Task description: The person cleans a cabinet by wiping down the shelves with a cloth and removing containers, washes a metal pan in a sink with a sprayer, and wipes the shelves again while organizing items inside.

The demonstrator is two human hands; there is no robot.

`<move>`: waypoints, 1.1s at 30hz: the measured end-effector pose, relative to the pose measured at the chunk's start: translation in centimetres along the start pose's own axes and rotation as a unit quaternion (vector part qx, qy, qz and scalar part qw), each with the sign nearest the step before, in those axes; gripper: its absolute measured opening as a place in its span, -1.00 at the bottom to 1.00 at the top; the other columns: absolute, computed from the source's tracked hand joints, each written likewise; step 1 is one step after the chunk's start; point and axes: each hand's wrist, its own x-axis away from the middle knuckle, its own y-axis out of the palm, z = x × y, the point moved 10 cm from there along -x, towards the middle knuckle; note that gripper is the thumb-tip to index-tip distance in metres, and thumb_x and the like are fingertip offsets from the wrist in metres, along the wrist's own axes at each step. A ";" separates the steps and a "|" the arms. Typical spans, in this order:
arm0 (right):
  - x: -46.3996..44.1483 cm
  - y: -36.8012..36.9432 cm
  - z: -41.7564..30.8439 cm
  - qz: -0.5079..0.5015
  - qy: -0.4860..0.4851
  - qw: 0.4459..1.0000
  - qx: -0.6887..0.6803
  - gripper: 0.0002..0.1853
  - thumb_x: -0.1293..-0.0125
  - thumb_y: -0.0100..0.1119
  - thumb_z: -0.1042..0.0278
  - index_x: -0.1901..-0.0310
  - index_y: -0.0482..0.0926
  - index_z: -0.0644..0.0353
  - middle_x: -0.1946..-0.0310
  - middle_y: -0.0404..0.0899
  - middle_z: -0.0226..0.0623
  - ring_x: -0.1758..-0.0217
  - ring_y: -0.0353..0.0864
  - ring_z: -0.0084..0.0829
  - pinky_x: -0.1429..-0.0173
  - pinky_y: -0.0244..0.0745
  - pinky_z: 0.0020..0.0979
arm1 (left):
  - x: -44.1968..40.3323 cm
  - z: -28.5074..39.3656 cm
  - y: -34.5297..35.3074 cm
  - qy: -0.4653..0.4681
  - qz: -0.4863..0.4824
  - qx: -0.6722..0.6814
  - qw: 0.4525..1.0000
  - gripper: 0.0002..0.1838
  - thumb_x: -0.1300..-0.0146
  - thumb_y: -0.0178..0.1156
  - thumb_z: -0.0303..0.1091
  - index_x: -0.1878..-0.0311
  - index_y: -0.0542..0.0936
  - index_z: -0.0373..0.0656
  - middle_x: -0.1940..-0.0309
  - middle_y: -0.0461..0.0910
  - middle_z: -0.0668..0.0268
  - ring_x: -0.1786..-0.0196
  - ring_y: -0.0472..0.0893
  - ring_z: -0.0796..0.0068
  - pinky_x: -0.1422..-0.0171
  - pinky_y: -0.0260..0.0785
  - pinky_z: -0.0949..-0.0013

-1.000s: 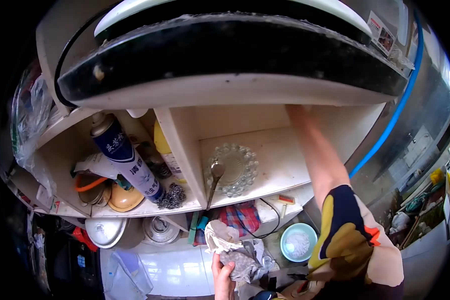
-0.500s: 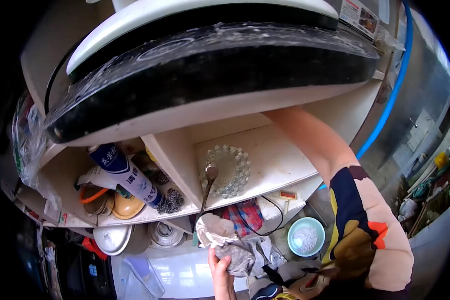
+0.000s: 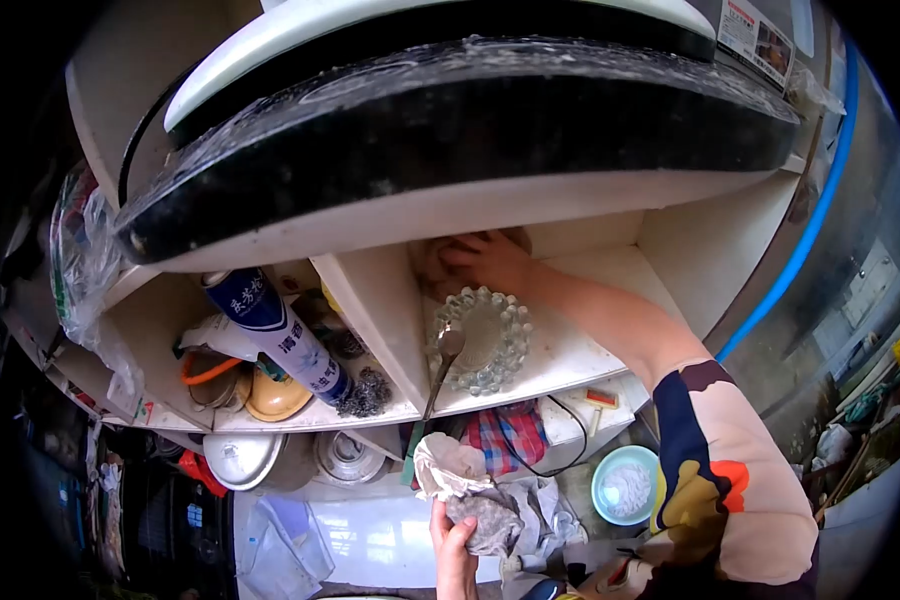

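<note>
My left hand (image 3: 456, 540), low in the middle, is closed on a grey rag (image 3: 490, 522). A crumpled cream cloth (image 3: 450, 466) sits at its fingertips. My right hand (image 3: 492, 258) is inside the shelf compartment, its fingers over a brownish rag (image 3: 432, 268) against the back left corner; the black slab overhead partly hides the rag. Just in front of that hand, a glass dish with a beaded rim (image 3: 518, 345) stands on the shelf (image 3: 580, 365). A long-handled spoon (image 3: 449, 345) leans over the dish's left side, its handle hanging past the shelf edge.
Overhead juts a black-edged slab (image 3: 450, 150). The left compartment holds a blue-and-white spray can (image 3: 288, 342), steel wool (image 3: 366, 393) and a yellowish bowl (image 3: 278, 398). Lidded pots (image 3: 242, 460) stand below. A pale green basin (image 3: 625, 485) and blue hose (image 3: 795, 235) are at right.
My right hand has come into sight from beneath the slab, moving left towards the compartment's back corner with the brownish rag. My left hand keeps its hold. The view has shifted slightly.
</note>
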 end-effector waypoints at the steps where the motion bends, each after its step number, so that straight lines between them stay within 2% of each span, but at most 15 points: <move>1: 0.5 -0.2 -0.1 0.002 0.003 1.000 -0.005 -0.75 0.05 0.11 0.19 0.27 0.64 -0.12 -0.13 0.32 -0.52 -0.36 0.07 -0.34 -0.29 0.06 -0.01 | 0.2 0.2 -0.2 -0.005 -0.005 -0.002 1.000 -0.29 0.12 0.11 -0.39 -0.22 0.24 -0.34 -0.01 0.43 0.09 -0.06 0.47 0.24 -0.19 0.32 0.26; 7: 11.4 -3.8 7.3 0.042 0.178 0.976 0.121 -0.79 0.03 0.11 0.24 0.30 0.63 -0.13 -0.09 0.35 -0.49 -0.28 0.20 -0.27 -0.16 0.27 -0.07 | 0.0 0.3 0.3 -0.021 -0.031 0.015 0.999 -0.26 0.12 0.10 -0.40 -0.25 0.22 -0.35 -0.05 0.42 0.07 -0.09 0.46 0.24 -0.20 0.30 0.27; 9: 17.4 -5.4 11.2 -0.024 0.281 0.936 0.208 -0.72 0.07 0.17 0.26 0.22 0.62 -0.10 -0.10 0.34 -0.39 -0.26 0.21 -0.15 -0.10 0.35 -0.10 | -0.4 0.4 0.7 -0.017 -0.038 0.028 0.999 -0.26 0.12 0.11 -0.39 -0.24 0.22 -0.35 -0.05 0.41 0.07 -0.08 0.46 0.23 -0.19 0.32 0.27; 10: 18.9 -6.0 11.8 -0.026 0.287 0.934 0.210 -0.72 0.07 0.17 0.26 0.22 0.62 -0.10 -0.10 0.34 -0.39 -0.26 0.21 -0.15 -0.10 0.35 -0.10 | -0.5 0.5 1.0 -0.020 -0.042 0.025 0.999 -0.26 0.12 0.11 -0.39 -0.24 0.22 -0.35 -0.05 0.41 0.07 -0.08 0.46 0.23 -0.19 0.32 0.27; 12: 22.9 -7.4 15.1 0.014 0.451 0.881 0.142 -0.60 0.12 0.25 0.34 0.12 0.58 -0.05 -0.12 0.30 -0.28 -0.25 0.18 -0.03 -0.12 0.35 -0.10 | -0.7 0.7 1.6 -0.037 -0.055 0.010 0.998 -0.25 0.12 0.11 -0.39 -0.25 0.21 -0.34 -0.05 0.41 0.06 -0.08 0.46 0.22 -0.18 0.34 0.26; 13: 22.8 -6.9 15.6 0.015 0.456 0.879 0.140 -0.60 0.12 0.25 0.34 0.12 0.58 -0.05 -0.12 0.30 -0.28 -0.25 0.18 -0.03 -0.12 0.35 -0.10 | -0.9 0.9 1.9 -0.028 -0.071 0.008 0.997 -0.24 0.12 0.11 -0.38 -0.26 0.20 -0.34 -0.06 0.40 0.06 -0.09 0.46 0.21 -0.17 0.34 0.24; 15: 23.9 -5.2 16.7 0.047 0.561 0.824 0.067 -0.49 0.16 0.29 0.39 0.03 0.54 -0.04 -0.13 0.26 -0.17 -0.25 0.14 0.03 -0.13 0.37 -0.11 | -0.7 1.0 1.6 -0.039 -0.084 0.020 0.996 -0.26 0.10 0.11 -0.44 -0.27 0.21 -0.31 -0.08 0.40 0.09 -0.11 0.45 0.24 -0.20 0.32 0.26; 16: 23.0 -4.7 16.5 0.050 0.562 0.823 0.065 -0.49 0.16 0.29 0.39 0.03 0.54 -0.04 -0.13 0.26 -0.17 -0.25 0.14 0.03 -0.13 0.37 -0.11 | -0.8 0.9 1.8 -0.045 -0.097 0.040 0.993 -0.28 0.08 0.11 -0.50 -0.27 0.22 -0.28 -0.10 0.40 0.13 -0.13 0.44 0.26 -0.23 0.29 0.27; 18: 19.0 -5.6 14.2 0.138 0.527 0.837 0.048 -0.49 0.17 0.28 0.40 0.04 0.55 -0.03 -0.14 0.23 -0.13 -0.25 0.12 0.06 -0.14 0.37 -0.09 | -0.7 1.0 1.4 -0.046 -0.082 0.034 0.995 -0.28 0.08 0.12 -0.51 -0.27 0.22 -0.28 -0.10 0.40 0.12 -0.13 0.44 0.26 -0.23 0.29 0.27; 20: 12.7 -6.7 11.1 0.132 0.480 0.867 0.006 -0.51 0.21 0.28 0.36 0.08 0.57 -0.04 -0.12 0.25 -0.13 -0.19 0.16 0.07 -0.14 0.35 -0.09 | -0.4 1.2 1.0 -0.044 -0.062 0.027 0.997 -0.28 0.08 0.12 -0.52 -0.27 0.22 -0.28 -0.10 0.40 0.12 -0.13 0.44 0.26 -0.23 0.29 0.26; 22: 6.5 -8.0 8.0 0.160 0.414 0.896 -0.016 -0.56 0.18 0.25 0.34 0.12 0.59 -0.07 -0.10 0.28 -0.21 -0.19 0.17 0.03 -0.17 0.32 -0.10 | 0.0 1.6 0.4 -0.041 -0.024 -0.028 0.998 -0.23 0.13 0.13 -0.37 -0.26 0.20 -0.34 -0.08 0.38 0.06 -0.10 0.45 0.21 -0.21 0.31 0.26; 25: -0.6 -4.2 3.8 0.088 0.274 0.958 -0.023 -0.67 0.08 0.16 0.29 0.18 0.62 -0.14 -0.07 0.33 -0.38 -0.26 0.16 -0.07 -0.21 0.28 -0.12 | 0.4 2.0 0.3 -0.028 -0.031 -0.016 0.999 -0.25 0.12 0.12 -0.39 -0.26 0.21 -0.34 -0.09 0.38 0.06 -0.11 0.44 0.21 -0.21 0.30 0.26; 26: -1.9 -4.2 1.5 0.076 0.181 0.981 -0.004 -0.69 0.04 0.12 0.28 0.18 0.62 -0.15 -0.08 0.33 -0.41 -0.29 0.14 -0.11 -0.23 0.26 -0.11 | 0.6 2.2 0.5 -0.019 -0.040 -0.012 0.999 -0.25 0.12 0.11 -0.39 -0.26 0.21 -0.34 -0.08 0.38 0.06 -0.11 0.45 0.21 -0.21 0.30 0.26; 28: -2.2 -0.1 0.2 -0.005 0.117 0.993 0.012 -0.69 0.03 0.12 0.24 0.18 0.63 -0.17 -0.10 0.33 -0.42 -0.32 0.13 -0.15 -0.27 0.21 -0.10 | 1.1 2.0 0.6 -0.034 -0.047 0.015 0.998 -0.29 0.08 0.15 -0.46 -0.26 0.26 -0.27 -0.10 0.41 0.15 -0.14 0.43 0.27 -0.23 0.28 0.28; 33: 0.9 1.9 1.6 -0.025 0.100 0.986 -0.129 -0.45 0.21 0.32 0.16 0.02 0.58 -0.21 -0.27 0.16 -0.42 -0.39 -0.01 -0.16 -0.35 0.01 0.14 | 1.2 1.2 0.5 -0.036 -0.033 0.011 0.999 -0.26 0.07 0.11 -0.45 -0.29 0.20 -0.27 -0.12 0.37 0.09 -0.16 0.41 0.18 -0.27 0.26 0.24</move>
